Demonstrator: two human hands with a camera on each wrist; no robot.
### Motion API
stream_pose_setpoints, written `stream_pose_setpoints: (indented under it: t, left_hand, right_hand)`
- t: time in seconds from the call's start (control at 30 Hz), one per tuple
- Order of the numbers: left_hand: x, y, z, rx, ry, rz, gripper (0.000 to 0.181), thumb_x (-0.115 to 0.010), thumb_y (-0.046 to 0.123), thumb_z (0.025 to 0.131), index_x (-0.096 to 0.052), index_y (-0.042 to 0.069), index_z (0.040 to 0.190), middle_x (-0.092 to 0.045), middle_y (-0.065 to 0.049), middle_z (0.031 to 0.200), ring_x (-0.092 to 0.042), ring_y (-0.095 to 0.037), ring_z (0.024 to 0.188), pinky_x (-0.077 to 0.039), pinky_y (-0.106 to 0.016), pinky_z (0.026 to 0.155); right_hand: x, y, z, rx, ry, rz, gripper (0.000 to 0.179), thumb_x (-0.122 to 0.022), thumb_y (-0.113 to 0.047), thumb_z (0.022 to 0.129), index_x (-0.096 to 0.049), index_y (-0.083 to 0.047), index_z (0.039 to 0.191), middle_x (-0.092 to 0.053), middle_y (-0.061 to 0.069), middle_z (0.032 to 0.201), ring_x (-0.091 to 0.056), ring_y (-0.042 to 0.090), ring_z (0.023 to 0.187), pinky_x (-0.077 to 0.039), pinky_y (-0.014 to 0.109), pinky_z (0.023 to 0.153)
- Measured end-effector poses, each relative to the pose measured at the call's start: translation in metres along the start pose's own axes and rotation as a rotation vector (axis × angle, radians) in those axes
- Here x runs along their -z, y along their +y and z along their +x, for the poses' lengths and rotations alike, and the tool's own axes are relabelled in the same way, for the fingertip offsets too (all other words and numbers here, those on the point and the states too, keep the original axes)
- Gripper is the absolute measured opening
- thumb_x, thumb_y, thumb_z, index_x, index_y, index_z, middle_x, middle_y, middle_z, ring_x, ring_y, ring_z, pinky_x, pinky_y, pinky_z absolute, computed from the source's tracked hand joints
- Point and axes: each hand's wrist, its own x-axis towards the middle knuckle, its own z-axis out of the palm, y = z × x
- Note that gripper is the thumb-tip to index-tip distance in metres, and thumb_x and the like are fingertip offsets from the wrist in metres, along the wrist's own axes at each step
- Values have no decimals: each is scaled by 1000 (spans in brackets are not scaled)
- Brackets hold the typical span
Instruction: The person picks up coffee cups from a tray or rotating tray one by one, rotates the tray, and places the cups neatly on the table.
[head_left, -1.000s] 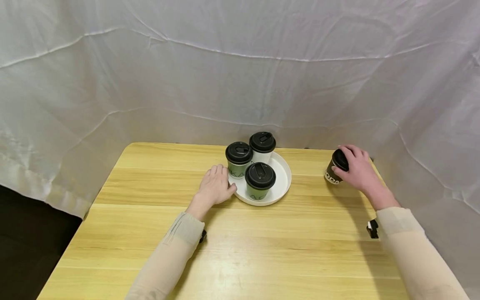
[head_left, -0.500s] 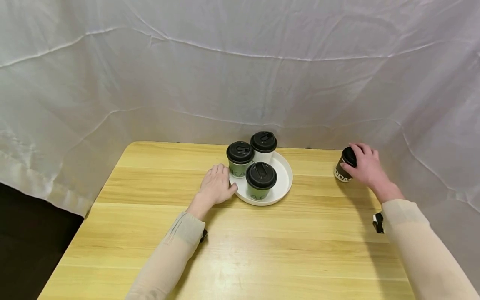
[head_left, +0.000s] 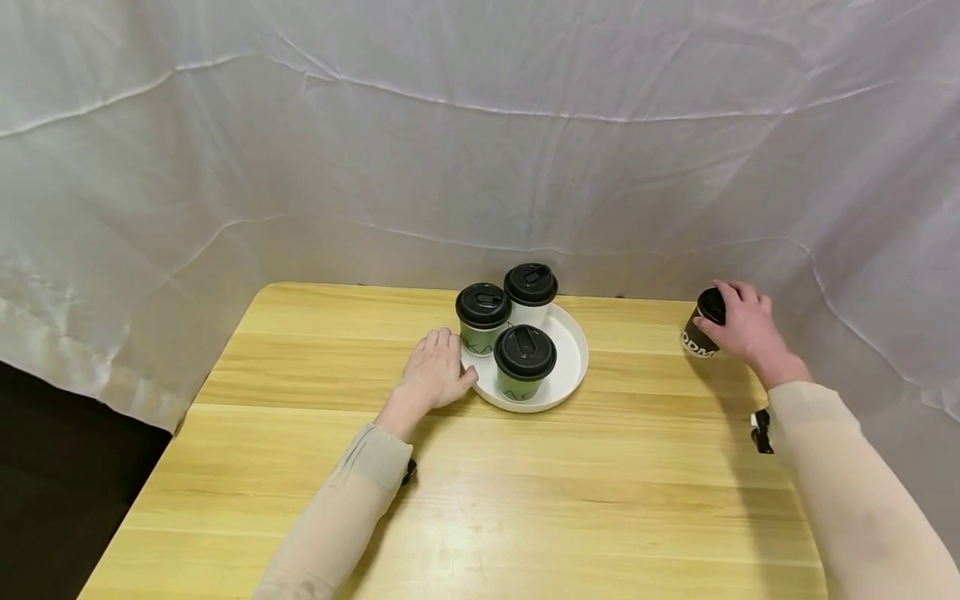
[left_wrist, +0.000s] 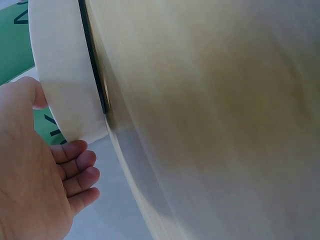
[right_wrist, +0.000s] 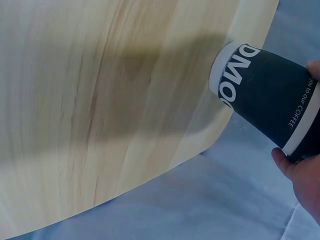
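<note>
A dark paper coffee cup (right_wrist: 270, 95) with a black lid and white lettering is in my right hand (head_left: 746, 327), which holds it from above by the lid and upper part. In the head view its base is close over the far right of the table. My left hand (head_left: 435, 367) is at the left edge of a round white tray (head_left: 572, 358); the left wrist view shows thumb and curled fingers at its rim. On the tray stand two green cups with black lids, one at the left (head_left: 482, 321) and one in front (head_left: 523, 364), and a white cup (head_left: 530, 292) with a black lid behind.
A pale wooden table (head_left: 562, 492) lies under everything, its far edge just behind the cups. Light grey fabric (head_left: 480, 150) hangs behind the table and along the right side. At the lower left is a dark area (head_left: 67, 492) beyond the table's edge.
My right hand has moved to the right with the dark cup, toward the far right corner of the table. My left hand stays at the tray's edge.
</note>
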Motion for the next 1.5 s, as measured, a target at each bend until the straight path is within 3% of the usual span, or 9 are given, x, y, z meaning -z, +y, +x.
stream_pose_setpoints:
  t: [0.33,0.67,1.0,1.2,1.5]
  left_hand:
    - [-1,2,1,-6,-8,10,56,-47,44,98,-50,-3,127,-48,-14,116,-45,-31,109,-41,-42,100]
    - [1,3,1,-6,-8,19,57,-46,45,98,-49,-3,128,-48,-14,117,-46,-31,111,-42,-42,100]
    - [0,1,2,-11,-7,23,58,-46,46,98,-49,-4,128,-48,-15,118,-45,-31,112,-41,-42,102]
    - [-1,0,2,-6,-4,21,59,-46,46,98,-49,-4,130,-49,-16,121,-46,-32,115,-41,-43,103]
    - [-2,0,1,-1,-11,23,60,-46,46,99,-49,-5,131,-49,-16,121,-46,-31,114,-42,-43,102]
  right_hand:
    - [5,17,4,-32,-7,-3,81,-62,-31,100,-21,4,160,-14,44,154,-19,72,128,-27,79,99]
    - [11,14,2,-40,-26,-27,85,-64,-33,100,-18,4,161,-14,42,156,-19,71,128,-28,80,100]
    - [12,14,0,15,16,-60,94,-66,-45,98,-15,1,164,-10,34,165,-10,66,143,-13,77,112]
    - [13,3,-1,75,64,-70,94,-68,-42,97,-17,0,164,-8,29,169,-6,59,149,-7,73,117]
    - [15,-30,-4,125,82,-76,95,-71,-39,96,-16,-3,165,-6,23,171,-4,53,153,-3,70,120]
